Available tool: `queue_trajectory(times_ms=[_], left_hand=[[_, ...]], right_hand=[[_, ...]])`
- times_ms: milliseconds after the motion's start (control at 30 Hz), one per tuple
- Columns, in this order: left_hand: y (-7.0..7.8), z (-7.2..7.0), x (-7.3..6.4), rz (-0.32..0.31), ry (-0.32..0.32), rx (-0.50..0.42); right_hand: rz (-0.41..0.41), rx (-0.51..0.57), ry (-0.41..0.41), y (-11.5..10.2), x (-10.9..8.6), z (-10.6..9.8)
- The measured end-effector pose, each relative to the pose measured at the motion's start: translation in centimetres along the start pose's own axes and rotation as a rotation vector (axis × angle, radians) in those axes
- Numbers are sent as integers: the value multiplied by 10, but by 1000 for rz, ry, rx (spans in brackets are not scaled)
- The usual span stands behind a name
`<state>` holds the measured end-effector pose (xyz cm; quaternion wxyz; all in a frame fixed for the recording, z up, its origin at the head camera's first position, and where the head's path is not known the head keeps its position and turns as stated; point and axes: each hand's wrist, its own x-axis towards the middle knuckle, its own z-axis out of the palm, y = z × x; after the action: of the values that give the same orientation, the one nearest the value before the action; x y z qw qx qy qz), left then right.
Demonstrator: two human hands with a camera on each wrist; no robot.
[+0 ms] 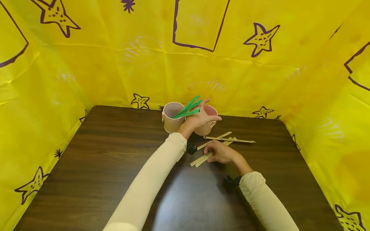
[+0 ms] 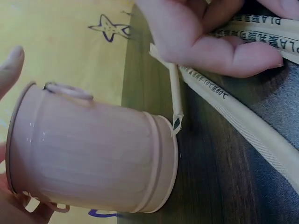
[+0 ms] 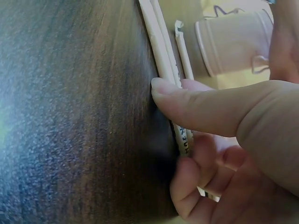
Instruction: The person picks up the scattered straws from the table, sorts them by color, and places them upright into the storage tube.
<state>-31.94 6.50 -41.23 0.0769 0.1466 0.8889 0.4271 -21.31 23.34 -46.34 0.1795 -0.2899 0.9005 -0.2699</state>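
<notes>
My left hand (image 1: 199,119) is spread at the rim of the right pink bucket (image 1: 204,130), thumb stretched out to the right. The left wrist view shows fingertips by that bucket's mouth and the thumb standing apart from its wall. Low over the table, my right hand (image 1: 222,152) pinches paper-wrapped straws (image 1: 199,160) between thumb and fingers; black print shows on their wrappers. Another wrapped straw (image 1: 242,141) lies across the others, close to the bucket's base. The right wrist view shows the thumb (image 3: 187,105) pressed along the straws, with the other fingers curled beneath.
A second pink bucket (image 1: 170,124) stands just left, with several green sticks (image 1: 185,110) leaning out over its rim. The dark wooden table (image 1: 101,154) ends at a yellow cloth backdrop (image 1: 110,77) printed with starfish. Dark bands sit near both wrists.
</notes>
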Motion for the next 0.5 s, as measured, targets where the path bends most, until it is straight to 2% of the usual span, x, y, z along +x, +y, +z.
queue_trajectory(times_ms=[167,300,500], left_hand=[[-12,-7,3,-20,-41,-50],[-15,-9,4,-25,-76,-77],[-13,-7,6,81,-80,-17]], right_hand=[[6,1,14,0,1,3],[21,4,17,0,1,4],[33,0,28,0,-2,1]])
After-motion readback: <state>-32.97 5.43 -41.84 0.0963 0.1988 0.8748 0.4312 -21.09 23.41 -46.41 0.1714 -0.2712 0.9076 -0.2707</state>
